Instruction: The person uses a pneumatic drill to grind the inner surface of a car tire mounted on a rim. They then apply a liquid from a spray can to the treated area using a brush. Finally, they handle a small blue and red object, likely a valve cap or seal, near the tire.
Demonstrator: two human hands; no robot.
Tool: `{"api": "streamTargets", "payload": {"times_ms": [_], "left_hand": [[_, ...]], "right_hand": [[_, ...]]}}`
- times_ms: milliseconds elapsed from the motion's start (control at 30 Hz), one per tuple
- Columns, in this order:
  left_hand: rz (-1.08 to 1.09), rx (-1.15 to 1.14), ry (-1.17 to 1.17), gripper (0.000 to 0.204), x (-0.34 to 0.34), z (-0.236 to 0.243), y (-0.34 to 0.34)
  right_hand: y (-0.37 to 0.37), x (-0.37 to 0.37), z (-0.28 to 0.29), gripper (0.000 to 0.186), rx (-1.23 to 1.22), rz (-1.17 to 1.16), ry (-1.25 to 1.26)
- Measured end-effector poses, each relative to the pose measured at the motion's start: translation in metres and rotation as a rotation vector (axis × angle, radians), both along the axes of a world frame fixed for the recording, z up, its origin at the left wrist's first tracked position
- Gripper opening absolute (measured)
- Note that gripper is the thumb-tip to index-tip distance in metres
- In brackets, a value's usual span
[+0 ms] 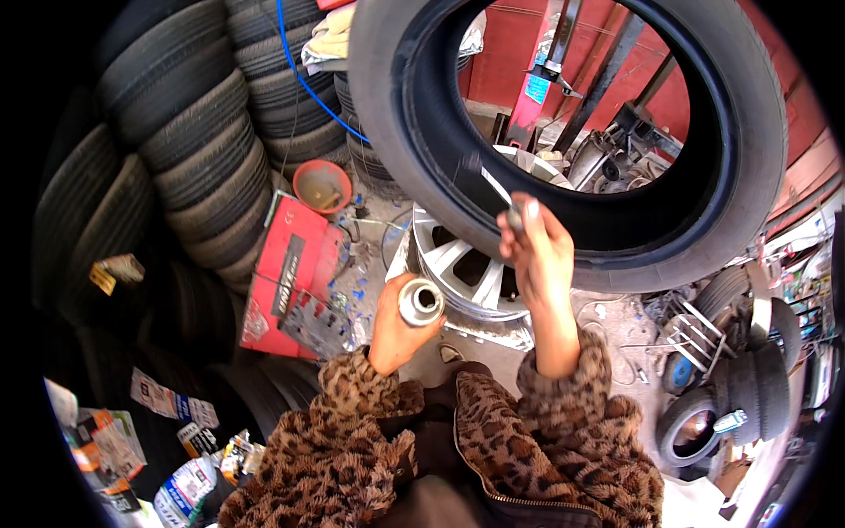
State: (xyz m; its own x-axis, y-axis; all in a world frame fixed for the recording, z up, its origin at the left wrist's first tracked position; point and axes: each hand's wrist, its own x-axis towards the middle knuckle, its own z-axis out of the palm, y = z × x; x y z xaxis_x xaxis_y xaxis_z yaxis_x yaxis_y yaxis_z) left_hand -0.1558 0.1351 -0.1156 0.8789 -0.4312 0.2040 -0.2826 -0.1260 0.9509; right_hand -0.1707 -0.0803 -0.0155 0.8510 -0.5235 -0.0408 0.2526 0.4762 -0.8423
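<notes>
My left hand (396,334) is closed around a small open can (421,302) with a round mouth. In my right hand (537,255), pinched fingers grip a small dark cap with a thin pale stem (497,186), apparently an applicator, raised into the inner opening of a large black tire (739,123). Its tip is at the tire's inside wall, though whether it touches is unclear. The tire stands upright or leaning over a silver alloy wheel (488,286), which rests low in front of me on a worn base.
Tire stacks (180,158) line the left, beside a red bucket (319,187), a red machine (268,312) and a blue hose (308,88). Loose tires (757,396) and a metal rack (691,339) sit at right. A red jack-like column (531,114) and tools stand behind the tire.
</notes>
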Motion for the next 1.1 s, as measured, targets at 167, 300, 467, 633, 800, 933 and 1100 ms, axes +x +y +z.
{"api": "streamTargets", "payload": {"times_ms": [167,300,467,633,800,933,1100], "left_hand": [[0.059,-0.006,-0.05,0.077,0.007,0.021,0.025],[0.202,-0.004,-0.022,0.075,0.012,0.041,0.034],[0.362,0.004,-0.044,0.084,0.021,0.042,0.049],[0.389,0.001,-0.036,0.079,0.024,0.039,0.044],[0.369,0.0,-0.038,0.08,0.021,0.044,0.027],[0.37,-0.017,-0.021,0.079,0.018,0.052,0.019],[0.373,-0.02,-0.052,0.079,0.019,0.053,0.024]], "right_hand": [[-0.029,0.115,-0.033,0.023,0.261,-0.02,-0.046],[-0.033,0.171,-0.059,0.032,0.032,-0.062,0.097],[-0.02,0.188,-0.088,0.044,-0.142,0.036,0.199],[-0.018,0.175,-0.095,0.04,-0.298,0.08,0.304],[-0.031,0.161,-0.075,0.039,-0.684,0.109,0.425],[-0.025,0.173,-0.084,0.038,-0.812,-0.123,0.363],[-0.027,0.161,-0.077,0.04,-0.912,0.013,0.379]]}}
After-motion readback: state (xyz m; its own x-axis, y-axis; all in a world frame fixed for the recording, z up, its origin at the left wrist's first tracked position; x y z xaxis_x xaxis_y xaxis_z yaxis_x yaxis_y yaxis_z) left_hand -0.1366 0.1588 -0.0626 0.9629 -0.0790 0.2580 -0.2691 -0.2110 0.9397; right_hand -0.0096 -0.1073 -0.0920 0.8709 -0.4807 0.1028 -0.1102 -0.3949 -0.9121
